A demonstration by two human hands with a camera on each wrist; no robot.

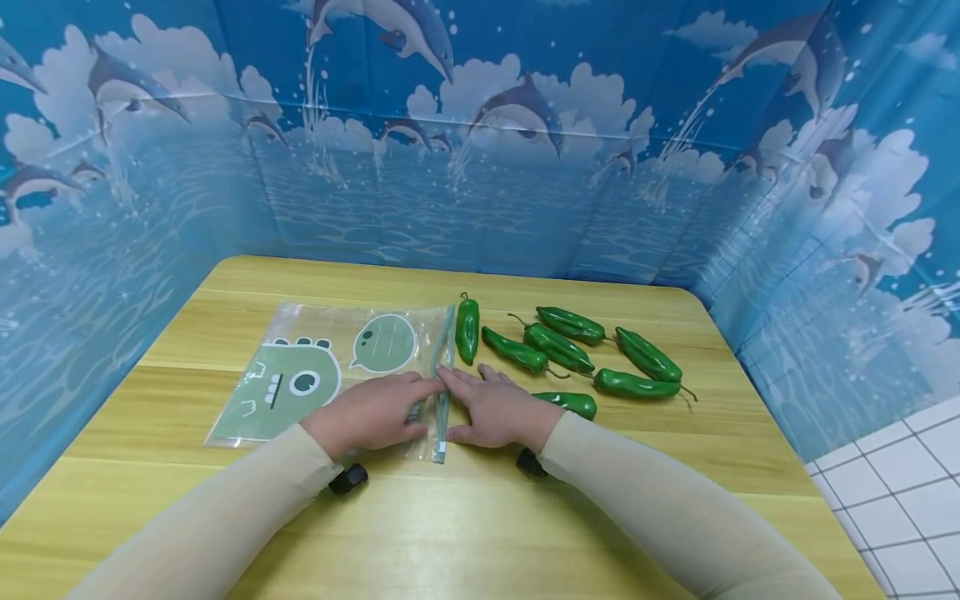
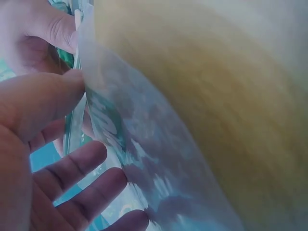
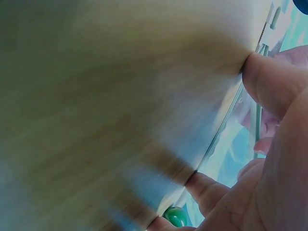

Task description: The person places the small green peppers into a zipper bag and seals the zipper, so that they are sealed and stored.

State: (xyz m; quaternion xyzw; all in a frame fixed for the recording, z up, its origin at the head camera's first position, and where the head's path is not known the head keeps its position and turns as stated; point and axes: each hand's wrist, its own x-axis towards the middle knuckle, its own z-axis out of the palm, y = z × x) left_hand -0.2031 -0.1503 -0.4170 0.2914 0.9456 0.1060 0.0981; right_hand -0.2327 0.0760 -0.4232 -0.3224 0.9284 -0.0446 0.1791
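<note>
A clear zip bag (image 1: 315, 321) with green cartoon prints lies flat on the table, its slider zip (image 1: 442, 417) toward the right. My left hand (image 1: 378, 412) rests on the bag beside the zip, thumb and index fingertips apart; in the left wrist view its other fingers (image 2: 91, 190) spread over the plastic. From the other side, my right hand (image 1: 495, 408) touches the zip edge with its fingers spread. Its thumb (image 3: 262, 79) touches the table near the zip in the right wrist view. Just beyond the right hand lie several green peppers (image 1: 557, 347).
One pepper (image 1: 467, 329) lies upright along the bag's zip side, and another (image 1: 573, 405) is partly behind the right wrist. The wooden table (image 1: 420, 533) ends at a dolphin-print curtain (image 1: 465, 208). White tiles (image 1: 900, 492) show at the right.
</note>
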